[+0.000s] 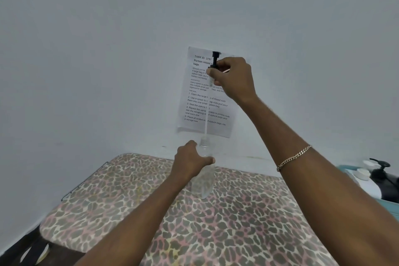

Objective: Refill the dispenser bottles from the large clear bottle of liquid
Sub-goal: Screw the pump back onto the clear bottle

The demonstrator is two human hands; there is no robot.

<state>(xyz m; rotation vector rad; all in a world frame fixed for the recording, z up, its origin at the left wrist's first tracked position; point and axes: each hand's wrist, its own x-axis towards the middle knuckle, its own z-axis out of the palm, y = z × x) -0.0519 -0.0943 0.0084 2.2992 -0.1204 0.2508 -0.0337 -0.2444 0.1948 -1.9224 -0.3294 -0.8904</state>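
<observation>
You are gripping the clear dispenser bottle round its shoulder with your left hand, fingers and thumb curling about it, and it is standing upright on the leopard-print surface close to the wall. Your right hand is raised high above it, fingers closing round the collar of the black pump head, with the thin dip tube hanging down in front of the printed sheet taped to the wall. The tube's lower tip is sitting right at the bottle's mouth; I cannot tell whether it is just inside the neck or just clear of it. This is reading to me as the step of opening the bottle for filling, though from this view it could equally be the pump going back in. Either way, you are wanting a straight vertical line: a tube that long is likely bending and flicking if it is dragging on the rim, so be guiding your right hand directly over the neck. Be pressing the bottle down onto the soft cover, since a light bottle there is probably tipping easily. If the tube is wet, be letting it drip into the mouth before carrying it aside. The large clear bottle is not showing here; only a dark pump-topped bottle is peeking in at the right edge, well apart from your hands.
</observation>
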